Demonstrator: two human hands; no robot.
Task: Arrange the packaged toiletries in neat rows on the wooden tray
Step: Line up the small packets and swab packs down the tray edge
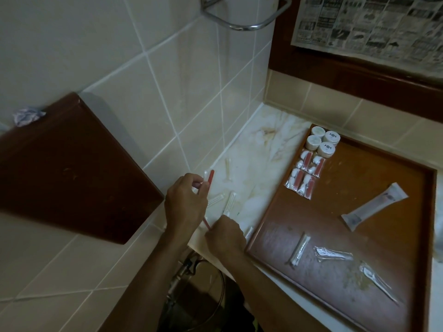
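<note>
**Both hands on one wrapped toothbrush, off-tray**

Left hand (pixel 185 202) pinches the upper end of a red wrapped toothbrush (pixel 208 182); right hand (pixel 225 236) is closed round its lower end. It's held over the marble counter (pixel 261 144), left of the wooden tray (pixel 374 188), not on it.

Around the hands: about five pale slim packets loose on the counter, e.g. one (pixel 228 169) near the wall tiles, one (pixel 230 203) just above the right hand, one (pixel 249 232) against the tray's left edge. Some are partly hidden by the hands, so the count is rough.

On the tray:
- 4 white round jars (pixel 322 141), 2x2 block, far-left corner
- 4 cotton-bud sachets (pixel 304 177) with red inserts, 2x2 just below the jars
- 1 tube (pixel 375 206), lying diagonally, apart from the rest
- 1 slim white packet (pixel 299 250) near the front
- 2 clear-wrapped items (pixel 333 254), (pixel 376 280), contents unclear

Dark wooden lid (pixel 72 168) at left, crumpled wrapper (pixel 27 115) behind it. Chrome rail (pixel 244 19) overhead; newspaper (pixel 374 25) top right.
</note>
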